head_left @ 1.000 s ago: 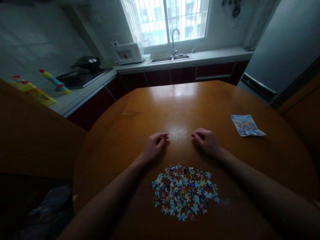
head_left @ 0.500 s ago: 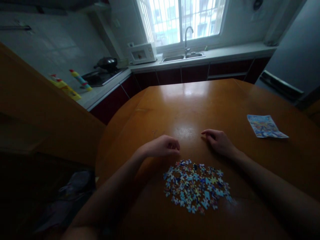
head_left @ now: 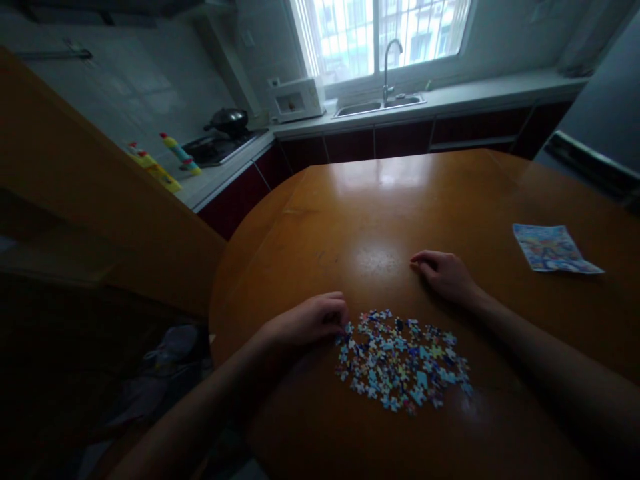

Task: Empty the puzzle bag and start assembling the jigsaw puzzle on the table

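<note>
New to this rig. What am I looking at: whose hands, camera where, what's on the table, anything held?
No machine here: these are a person's two bare hands, seen from one head-worn camera looking forward and down. On the glossy brown wooden table lies a loose spread of small multicoloured jigsaw pieces; farther right is a creased, colourful printed sheet. The left hand is at the spread's left edge, fingers curled; whether it pinches a piece, I cannot tell. The right hand is beyond the spread, with nothing visible in it.
</note>
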Tool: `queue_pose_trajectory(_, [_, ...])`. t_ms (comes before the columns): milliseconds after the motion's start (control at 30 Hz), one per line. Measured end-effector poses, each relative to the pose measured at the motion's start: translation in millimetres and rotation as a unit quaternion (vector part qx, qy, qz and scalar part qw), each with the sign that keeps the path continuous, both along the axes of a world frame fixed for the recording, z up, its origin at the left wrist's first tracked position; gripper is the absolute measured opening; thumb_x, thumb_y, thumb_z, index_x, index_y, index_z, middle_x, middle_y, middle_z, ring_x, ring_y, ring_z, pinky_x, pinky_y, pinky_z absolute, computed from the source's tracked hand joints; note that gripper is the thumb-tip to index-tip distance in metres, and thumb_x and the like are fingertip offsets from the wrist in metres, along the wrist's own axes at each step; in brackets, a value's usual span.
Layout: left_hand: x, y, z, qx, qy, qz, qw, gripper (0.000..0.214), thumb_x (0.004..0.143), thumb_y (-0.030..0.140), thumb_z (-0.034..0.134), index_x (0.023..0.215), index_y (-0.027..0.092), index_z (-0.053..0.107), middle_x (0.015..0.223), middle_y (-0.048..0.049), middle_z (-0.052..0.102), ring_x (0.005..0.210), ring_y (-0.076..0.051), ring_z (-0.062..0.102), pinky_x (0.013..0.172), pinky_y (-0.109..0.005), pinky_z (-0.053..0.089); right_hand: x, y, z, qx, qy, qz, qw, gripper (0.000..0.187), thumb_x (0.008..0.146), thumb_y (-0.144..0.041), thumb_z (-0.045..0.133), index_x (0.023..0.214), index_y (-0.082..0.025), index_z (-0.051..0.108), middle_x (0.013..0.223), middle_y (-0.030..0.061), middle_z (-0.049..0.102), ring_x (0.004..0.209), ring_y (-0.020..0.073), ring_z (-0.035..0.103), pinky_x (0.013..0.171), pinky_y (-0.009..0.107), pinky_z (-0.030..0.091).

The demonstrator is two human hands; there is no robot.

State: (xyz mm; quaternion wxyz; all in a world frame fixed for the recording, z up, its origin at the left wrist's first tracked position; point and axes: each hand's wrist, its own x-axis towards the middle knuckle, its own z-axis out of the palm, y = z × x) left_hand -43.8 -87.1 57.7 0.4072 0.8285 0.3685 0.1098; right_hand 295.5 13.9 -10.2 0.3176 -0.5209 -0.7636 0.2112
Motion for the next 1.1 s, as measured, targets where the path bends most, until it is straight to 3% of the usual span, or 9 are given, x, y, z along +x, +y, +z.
queue_pose_trajectory(167, [-10, 8, -13.9, 0.097, -0.049, 0.095, 0.990, 0.019, 0.094, 0.030, 0.067, 0.082, 0.016, 0.069, 0.089, -0.0051, 0.063, 0.079, -0.014, 0.060, 0.070, -0.025, 0.048, 0, -1, 0.2, 0.008, 0.015, 0.001, 1.000, 0.021, 0.090, -0.034, 0.062, 0.096, -0.025, 0.079, 0.095, 0.0071, 0.080, 0.086, 0.0262, 0.074, 0.078, 0.039, 0.056])
queue_pose_trajectory(300, [-20, 10, -22.1, 0.105, -0.058, 0.066, 0.991, 0.020, 0.096, 0.035, 0.065, 0.089, 0.019, 0.076, 0.097, -0.0082, 0.070, 0.086, -0.016, 0.066, 0.077, -0.028, 0.053, 0, 0, 0.0, 0.008, 0.018, 0.001, 1.000, 0.020, 0.089, -0.034, 0.062, 0.096, -0.026, 0.079, 0.094, 0.0065, 0.080, 0.086, 0.0259, 0.074, 0.077, 0.039, 0.056])
queue_pose_trajectory(367, [-23, 10, -19.8, 0.105, -0.063, 0.071, 0.990, 0.020, 0.096, 0.034, 0.064, 0.092, 0.019, 0.076, 0.097, -0.0086, 0.072, 0.088, -0.017, 0.067, 0.079, -0.029, 0.054, 0, 0, -0.4, 0.003, 0.013, 0.002, 1.000, 0.020, 0.090, -0.035, 0.062, 0.096, -0.025, 0.078, 0.095, 0.0066, 0.080, 0.087, 0.0261, 0.075, 0.078, 0.039, 0.056])
queue_pose_trajectory(467, [-26, 12, -11.6, 0.131, -0.064, 0.129, 0.981, 0.022, 0.097, 0.035, 0.062, 0.093, 0.017, 0.075, 0.092, -0.0088, 0.072, 0.083, -0.016, 0.066, 0.075, -0.028, 0.052, 1, 1, -1.3, -0.005, 0.009, 0.004, 1.000, 0.021, 0.090, -0.035, 0.061, 0.097, -0.025, 0.078, 0.096, 0.0072, 0.080, 0.088, 0.0265, 0.075, 0.078, 0.039, 0.056])
queue_pose_trajectory(567, [-25, 26, -4.0, 0.153, -0.050, 0.148, 0.976, 0.025, 0.095, 0.038, 0.063, 0.093, 0.017, 0.075, 0.088, -0.0078, 0.072, 0.075, -0.015, 0.063, 0.068, -0.026, 0.049, 0, 2, -1.5, -0.003, 0.007, 0.008, 1.000, 0.021, 0.090, -0.034, 0.061, 0.096, -0.025, 0.079, 0.096, 0.0071, 0.080, 0.087, 0.0267, 0.075, 0.078, 0.038, 0.056])
queue_pose_trajectory(667, [-10, 52, -3.7, 0.164, -0.045, 0.148, 0.974, 0.028, 0.094, 0.041, 0.063, 0.091, 0.016, 0.075, 0.082, -0.0065, 0.072, 0.069, -0.014, 0.059, 0.064, -0.024, 0.045, 0, 2, -0.8, 0.007, 0.001, 0.004, 1.000, 0.020, 0.089, -0.033, 0.062, 0.095, -0.026, 0.079, 0.095, 0.0063, 0.081, 0.087, 0.0269, 0.075, 0.078, 0.039, 0.056])
queue_pose_trajectory(833, [39, 85, -21.0, 0.160, -0.080, 0.216, 0.960, 0.032, 0.095, 0.040, 0.057, 0.085, 0.014, 0.072, 0.070, -0.0027, 0.066, 0.063, -0.013, 0.054, 0.059, -0.023, 0.039, 1, 4, -0.7, 0.005, -0.003, 0.001, 1.000, 0.019, 0.089, -0.033, 0.063, 0.095, -0.027, 0.079, 0.094, 0.0058, 0.080, 0.087, 0.0265, 0.075, 0.079, 0.040, 0.056])
queue_pose_trajectory(933, [56, 80, -29.9, 0.184, -0.071, 0.162, 0.967, 0.033, 0.097, 0.037, 0.056, 0.078, 0.014, 0.070, 0.065, -0.0003, 0.059, 0.060, -0.011, 0.049, 0.058, -0.023, 0.035, 3, 7, -1.5, -0.011, 0.005, 0.009, 1.000, 0.019, 0.090, -0.034, 0.062, 0.096, -0.026, 0.079, 0.095, 0.0067, 0.080, 0.088, 0.0264, 0.075, 0.081, 0.040, 0.057])
queue_pose_trajectory(1100, [49, 62, -32.4, 0.179, -0.061, 0.078, 0.979, 0.032, 0.098, 0.036, 0.056, 0.079, 0.014, 0.069, 0.067, -0.0010, 0.058, 0.061, -0.011, 0.049, 0.059, -0.023, 0.035, 3, 9, -0.2, -0.022, 0.000, 0.012, 1.000, 0.020, 0.090, -0.034, 0.063, 0.097, -0.025, 0.079, 0.097, 0.0067, 0.080, 0.091, 0.0265, 0.074, 0.084, 0.041, 0.056])
